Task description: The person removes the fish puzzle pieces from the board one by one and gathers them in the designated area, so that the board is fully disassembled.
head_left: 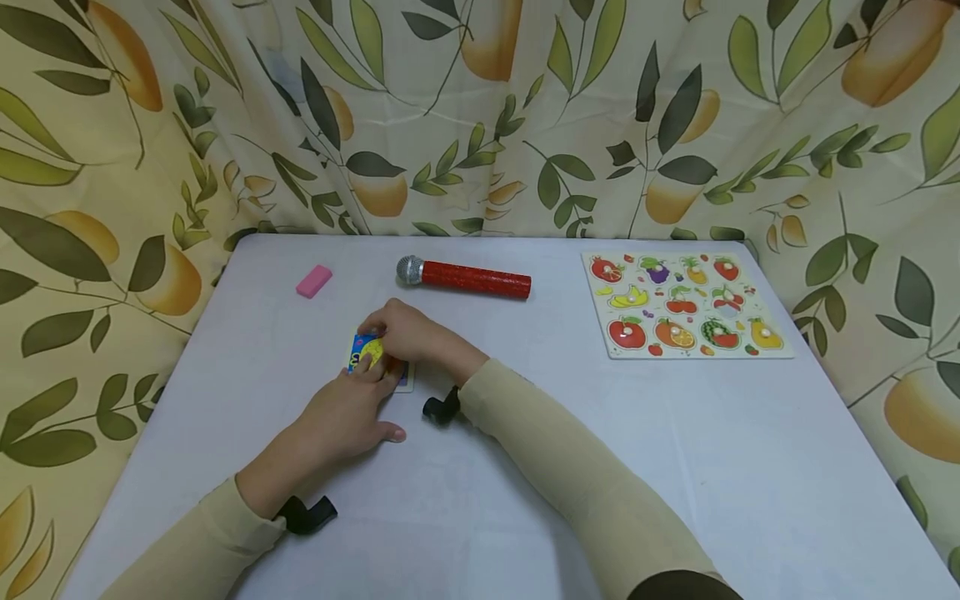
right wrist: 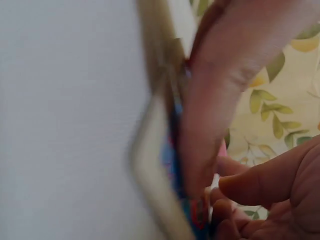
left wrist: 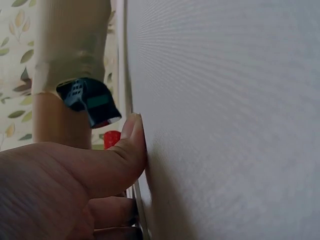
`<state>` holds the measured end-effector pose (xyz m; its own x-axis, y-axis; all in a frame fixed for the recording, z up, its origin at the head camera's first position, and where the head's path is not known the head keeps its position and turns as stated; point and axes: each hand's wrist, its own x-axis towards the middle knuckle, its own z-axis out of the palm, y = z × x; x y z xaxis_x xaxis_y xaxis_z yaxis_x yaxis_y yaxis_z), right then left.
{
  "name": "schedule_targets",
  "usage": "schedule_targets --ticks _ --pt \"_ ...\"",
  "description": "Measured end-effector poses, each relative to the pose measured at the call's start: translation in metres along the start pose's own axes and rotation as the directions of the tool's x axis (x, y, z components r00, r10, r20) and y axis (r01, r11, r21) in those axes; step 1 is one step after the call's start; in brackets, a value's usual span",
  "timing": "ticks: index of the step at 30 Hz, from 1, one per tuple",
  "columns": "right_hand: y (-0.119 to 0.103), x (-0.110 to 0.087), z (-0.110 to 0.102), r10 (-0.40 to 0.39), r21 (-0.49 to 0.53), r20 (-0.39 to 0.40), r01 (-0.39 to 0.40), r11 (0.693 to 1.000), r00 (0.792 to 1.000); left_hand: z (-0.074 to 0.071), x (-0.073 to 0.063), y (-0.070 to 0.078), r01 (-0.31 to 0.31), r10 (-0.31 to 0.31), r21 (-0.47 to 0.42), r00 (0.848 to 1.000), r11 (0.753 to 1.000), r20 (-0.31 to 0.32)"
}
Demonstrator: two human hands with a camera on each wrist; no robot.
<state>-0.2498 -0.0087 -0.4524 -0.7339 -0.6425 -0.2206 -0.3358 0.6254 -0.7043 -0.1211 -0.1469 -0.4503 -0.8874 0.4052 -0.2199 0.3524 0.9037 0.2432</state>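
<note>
A small flat board with a pale rim and rounded corner (right wrist: 150, 150) lies on the white cloth, a blue and yellow picture piece (head_left: 367, 346) at its left end. Both hands cover most of it. My left hand (head_left: 348, 417) rests on the board's near side with its fingertips on the yellow part; its thumb (left wrist: 125, 155) stands apart and touches the cloth. From the far right, my right hand (head_left: 405, 329) bends its fingers over the top edge and pinches the piece; its thumb (right wrist: 255, 185) shows in the right wrist view. What lies under the fingers is hidden.
A pink block (head_left: 313, 281) lies at the back left. Behind the hands is a red toy microphone (head_left: 476, 280) with a silver head. At the right lies a fruit peg puzzle (head_left: 693, 308). A patterned curtain (head_left: 480, 117) hangs behind the table.
</note>
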Motion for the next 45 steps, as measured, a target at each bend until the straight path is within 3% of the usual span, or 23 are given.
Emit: schedule_targets --ticks 6,21,45 --pt "-0.006 0.004 -0.003 0.067 0.066 0.042 -0.069 0.995 0.997 -0.001 -0.001 0.001 0.003 -0.003 0.0 1.0 1.0 0.008" --pt "-0.021 0.001 0.009 0.057 -0.14 -0.056 -0.065 0.988 0.997 -0.003 -0.004 0.001 -0.029 0.028 -0.017 0.999 0.999 -0.02" --pt "-0.019 -0.009 0.017 0.039 -0.193 -0.102 -0.059 0.979 0.994 0.0 -0.003 0.0 -0.038 0.037 -0.022 0.999 0.999 -0.036"
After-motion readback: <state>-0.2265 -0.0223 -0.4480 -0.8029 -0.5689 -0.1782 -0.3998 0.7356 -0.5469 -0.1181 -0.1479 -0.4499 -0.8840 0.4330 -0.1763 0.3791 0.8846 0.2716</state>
